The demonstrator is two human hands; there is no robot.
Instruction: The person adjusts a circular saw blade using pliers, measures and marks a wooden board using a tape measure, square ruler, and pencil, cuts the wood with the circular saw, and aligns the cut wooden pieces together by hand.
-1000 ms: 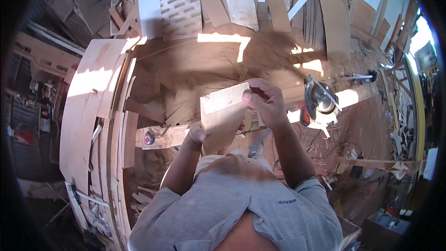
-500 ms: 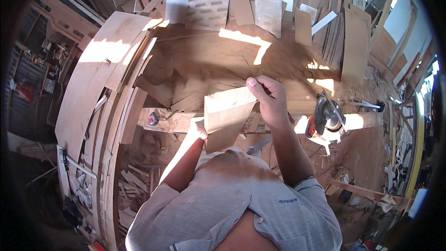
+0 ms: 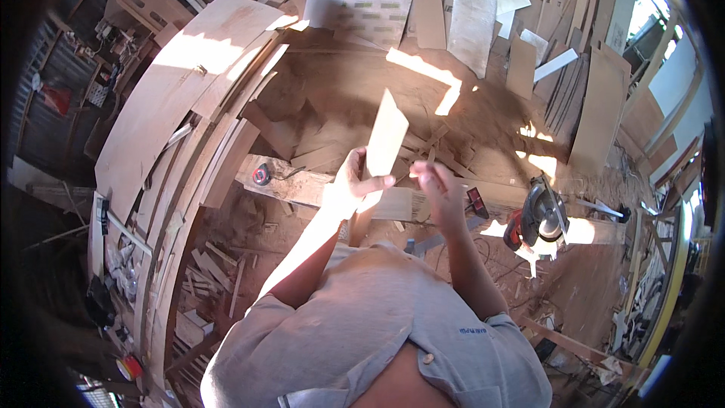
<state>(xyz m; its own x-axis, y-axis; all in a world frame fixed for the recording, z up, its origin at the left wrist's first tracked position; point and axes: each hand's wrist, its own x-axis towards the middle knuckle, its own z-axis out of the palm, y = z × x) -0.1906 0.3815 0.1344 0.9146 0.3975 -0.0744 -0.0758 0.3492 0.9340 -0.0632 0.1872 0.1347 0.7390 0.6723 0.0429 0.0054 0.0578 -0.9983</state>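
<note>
My left hand [image 3: 353,183] is closed around the lower part of a flat, pale wooden board [image 3: 387,140], which stands up tilted above the workbench beam. Its thumb lies across the near face. Just right of the board is my right hand [image 3: 439,187], off the wood, with its fingers loosely bent and apart; they are slightly blurred. A small dark red object [image 3: 476,202] lies by the right wrist, its kind unclear. Farther right, a circular saw [image 3: 538,219] rests on the wooden beam [image 3: 302,187]. On the beam's left part sits a red and black tape measure [image 3: 261,174].
Large curved plywood sheets [image 3: 181,68] are stacked at the left. Leaning panels [image 3: 381,4] and offcuts line the back behind a sawdust heap [image 3: 340,83]. Wood scraps [image 3: 208,279] litter the floor at lower left. A yellow strip [image 3: 664,295] runs along the right.
My right hand has let go of the board's corner and moved slightly down and right. The left hand has raised and turned the board to a steeper, narrower view. The whole view has shifted.
</note>
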